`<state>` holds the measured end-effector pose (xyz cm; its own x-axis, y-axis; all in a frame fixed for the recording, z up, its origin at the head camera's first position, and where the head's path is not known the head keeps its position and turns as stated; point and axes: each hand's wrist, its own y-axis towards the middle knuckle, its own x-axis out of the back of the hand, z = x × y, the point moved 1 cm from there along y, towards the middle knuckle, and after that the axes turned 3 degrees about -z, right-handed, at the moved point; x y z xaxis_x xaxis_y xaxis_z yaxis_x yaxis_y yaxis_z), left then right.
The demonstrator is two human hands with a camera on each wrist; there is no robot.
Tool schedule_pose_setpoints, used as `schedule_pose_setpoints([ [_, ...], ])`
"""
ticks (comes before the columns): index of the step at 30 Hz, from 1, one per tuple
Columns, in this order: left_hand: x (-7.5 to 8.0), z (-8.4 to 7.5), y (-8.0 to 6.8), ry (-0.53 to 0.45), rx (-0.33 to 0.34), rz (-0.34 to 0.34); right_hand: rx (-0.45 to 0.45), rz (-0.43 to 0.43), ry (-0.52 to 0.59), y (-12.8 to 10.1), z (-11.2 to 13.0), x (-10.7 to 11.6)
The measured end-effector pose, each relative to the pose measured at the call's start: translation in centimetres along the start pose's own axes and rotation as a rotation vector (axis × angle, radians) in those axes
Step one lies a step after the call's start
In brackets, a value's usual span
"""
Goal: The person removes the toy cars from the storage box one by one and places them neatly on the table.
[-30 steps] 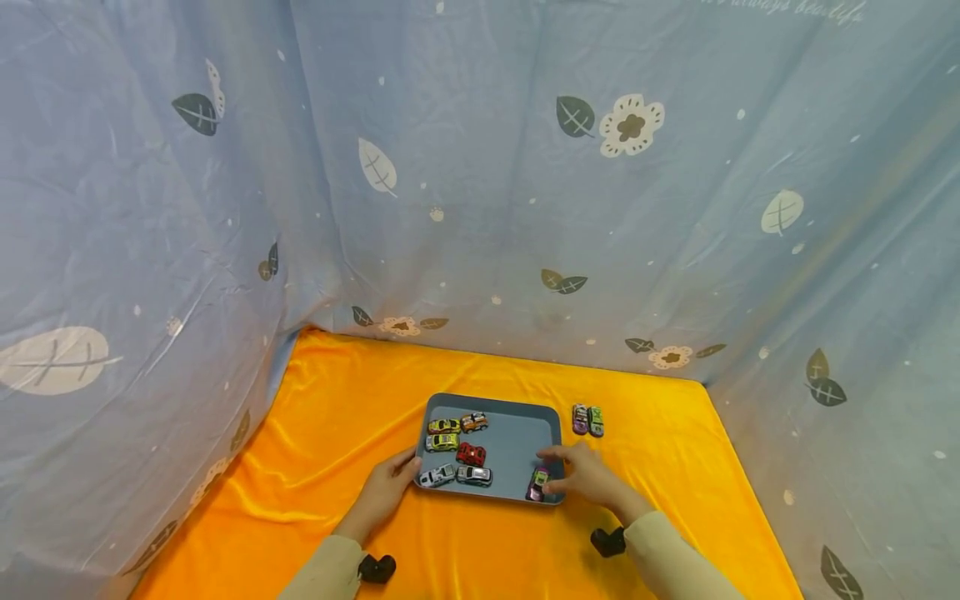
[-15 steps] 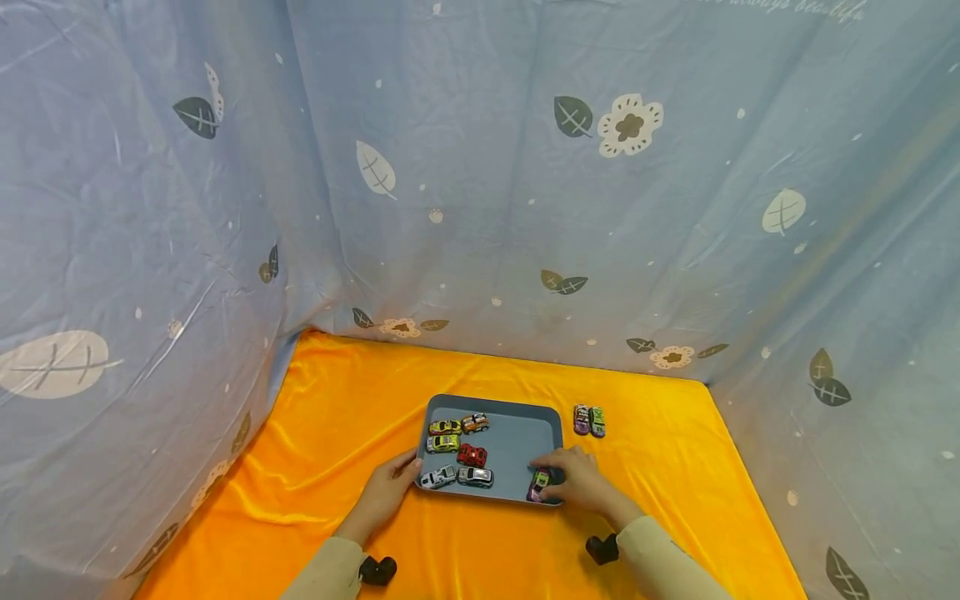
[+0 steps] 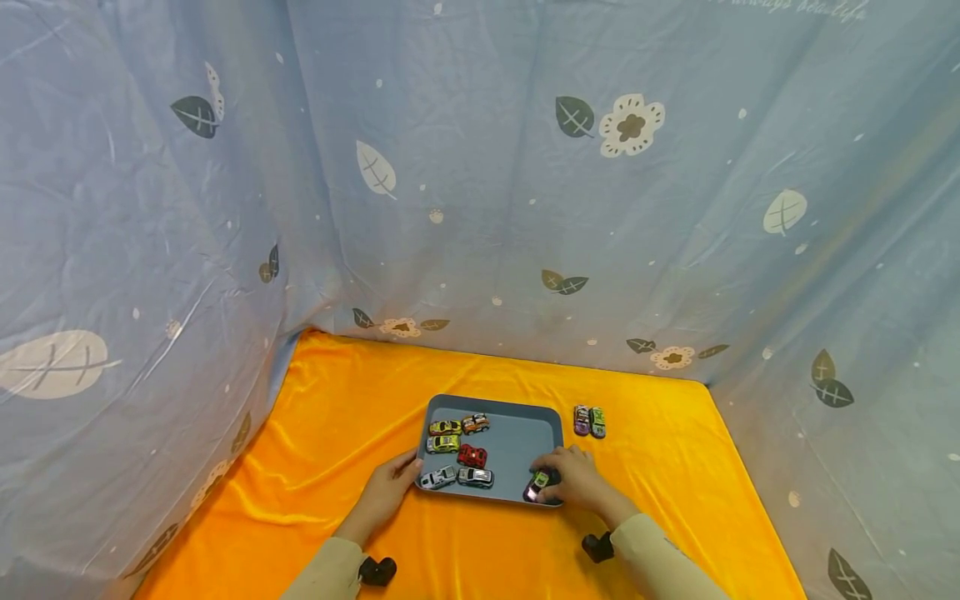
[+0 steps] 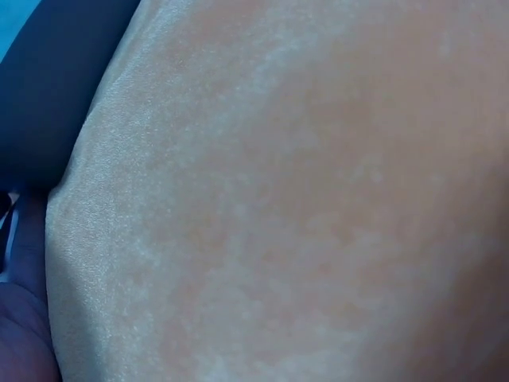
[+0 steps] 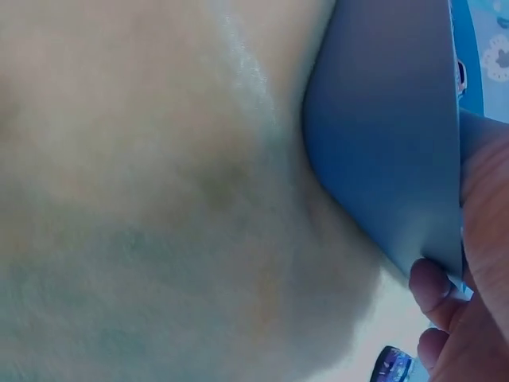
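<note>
A grey-blue tray [image 3: 517,442] lies on the orange cloth in the head view. My left hand [image 3: 384,498] grips its left edge, the thumb over the rim. Inside the tray's near right corner, my right hand [image 3: 587,485] pinches a purple and green toy car [image 3: 536,487] between thumb and fingers; part of the car is covered. The right wrist view has the tray's outer wall [image 5: 382,119] and my fingers at its rim, with the held car out of sight. In the left wrist view, the tray's outer wall [image 4: 64,87] shows above part of my hand.
Several toy cars sit in the tray's left half, among them a red car [image 3: 472,455] and a silver car [image 3: 476,477]. Right of the tray, a purple car [image 3: 581,420] and a green car [image 3: 597,422] stand side by side on the cloth [image 3: 645,467]. Patterned curtains surround it.
My right hand has closed from spread fingers onto the purple and green car, which has turned slightly within the corner. My left hand stays on the tray's edge.
</note>
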<state>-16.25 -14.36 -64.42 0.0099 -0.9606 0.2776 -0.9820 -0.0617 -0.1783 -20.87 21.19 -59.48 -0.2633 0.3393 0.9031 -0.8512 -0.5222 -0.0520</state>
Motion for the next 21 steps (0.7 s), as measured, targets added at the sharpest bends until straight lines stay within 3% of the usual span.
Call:
schedule_pose_setpoints([
  [12, -0.2, 0.2, -0.1, -0.012, -0.011, 0.012, 0.024, -0.043, -0.04, -0.1, 0.0, 0.1],
  [21, 0.0, 0.2, 0.0, -0.001, -0.009, -0.003, -0.063, -0.259, 0.055, 0.5, -0.8, 0.8],
])
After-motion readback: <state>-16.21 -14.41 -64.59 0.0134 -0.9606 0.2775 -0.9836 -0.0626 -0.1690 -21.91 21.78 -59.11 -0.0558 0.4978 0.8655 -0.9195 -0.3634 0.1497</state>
